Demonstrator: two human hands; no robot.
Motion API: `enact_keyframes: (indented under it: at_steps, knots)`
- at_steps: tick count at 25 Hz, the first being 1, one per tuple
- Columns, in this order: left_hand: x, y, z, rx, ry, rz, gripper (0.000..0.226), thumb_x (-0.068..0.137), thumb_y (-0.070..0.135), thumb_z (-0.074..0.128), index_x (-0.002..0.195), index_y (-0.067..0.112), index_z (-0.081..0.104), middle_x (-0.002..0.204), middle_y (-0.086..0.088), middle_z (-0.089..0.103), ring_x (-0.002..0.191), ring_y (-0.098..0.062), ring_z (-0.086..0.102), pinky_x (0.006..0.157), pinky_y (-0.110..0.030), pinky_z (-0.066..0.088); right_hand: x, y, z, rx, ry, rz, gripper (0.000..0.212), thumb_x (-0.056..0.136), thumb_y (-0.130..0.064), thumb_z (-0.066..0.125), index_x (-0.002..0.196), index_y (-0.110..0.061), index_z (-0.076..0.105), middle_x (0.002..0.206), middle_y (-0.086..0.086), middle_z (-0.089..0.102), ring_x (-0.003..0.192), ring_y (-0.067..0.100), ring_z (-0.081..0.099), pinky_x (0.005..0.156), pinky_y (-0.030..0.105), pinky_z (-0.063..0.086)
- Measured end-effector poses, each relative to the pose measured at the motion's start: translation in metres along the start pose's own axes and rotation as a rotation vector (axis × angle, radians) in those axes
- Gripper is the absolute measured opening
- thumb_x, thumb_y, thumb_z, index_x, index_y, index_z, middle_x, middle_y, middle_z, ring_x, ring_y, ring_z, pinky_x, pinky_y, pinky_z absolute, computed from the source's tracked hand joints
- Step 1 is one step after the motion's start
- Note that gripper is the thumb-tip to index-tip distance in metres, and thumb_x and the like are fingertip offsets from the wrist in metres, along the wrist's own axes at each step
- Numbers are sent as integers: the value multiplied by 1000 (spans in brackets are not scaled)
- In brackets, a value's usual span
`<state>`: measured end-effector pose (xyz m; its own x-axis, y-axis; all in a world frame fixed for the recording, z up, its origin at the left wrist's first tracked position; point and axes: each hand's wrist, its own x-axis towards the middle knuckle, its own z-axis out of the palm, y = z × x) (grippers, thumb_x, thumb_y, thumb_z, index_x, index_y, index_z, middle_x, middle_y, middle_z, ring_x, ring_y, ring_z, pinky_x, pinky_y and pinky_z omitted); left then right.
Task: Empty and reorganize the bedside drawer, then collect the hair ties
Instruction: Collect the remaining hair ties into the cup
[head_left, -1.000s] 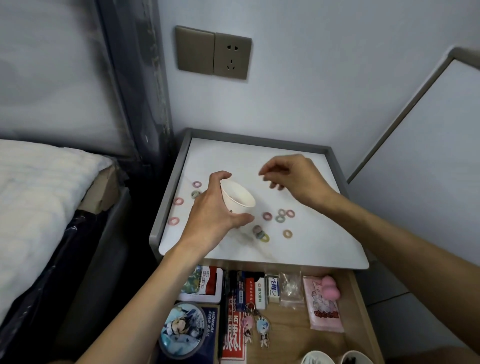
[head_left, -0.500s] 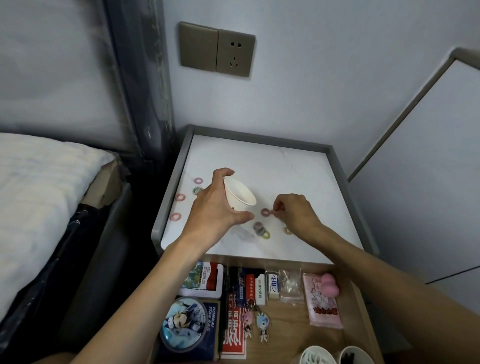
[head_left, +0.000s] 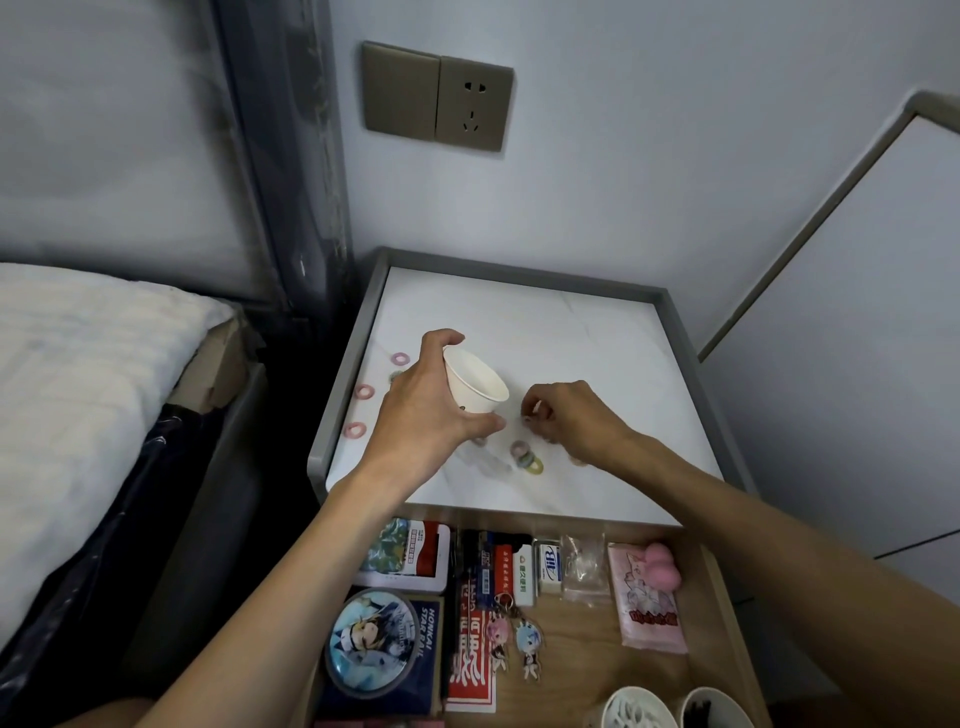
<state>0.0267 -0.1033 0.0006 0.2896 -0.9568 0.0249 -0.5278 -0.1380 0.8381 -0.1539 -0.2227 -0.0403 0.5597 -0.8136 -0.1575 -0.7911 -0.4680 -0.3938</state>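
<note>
The drawer (head_left: 582, 649) below stands open with its contents laid in neat rows, so I judge the reorganizing done and the hair-tie collecting under way on the white counter (head_left: 597, 332).

The left hand (head_left: 426, 415) holds a paper cup (head_left: 475, 384) just above the counter, fingers and thumb curled round its wall, mouth tilted toward the right hand (head_left: 571, 421). That hand's fingers (head_left: 540, 408) are curled in with the tips drawn together low at the counter, pinching what looks like one small hair tie (head_left: 528, 418), just beside the cup's rim; it is too small to be sure.

The next move calls for a short lift and a drop into the tilted cup.

Loose ties remain: a small cluster (head_left: 521, 449) near the front edge between the two wrists, and three pink ties (head_left: 364, 391) along the left rim, beyond the left hand.
</note>
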Motion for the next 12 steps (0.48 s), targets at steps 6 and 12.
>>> enact_keyframes:
  at_steps: [6,12]
  knots:
    - [-2,1,-1,-4,-17,12,89,67,33,89,137,31,34,113,2,56,109,-21,45,79,-28,37,-6,-15,-23,208,85,28,2,89,-11,69,88,-12,70,80,1,72,69,16,68,72,31,57]
    - [-1,6,0,-69,-49,43,87,64,26,90,132,32,36,99,16,60,93,-10,57,65,-13,40,-16,-87,-70,432,47,-244,11,84,-4,73,92,-10,74,83,5,74,71,13,67,73,27,56]
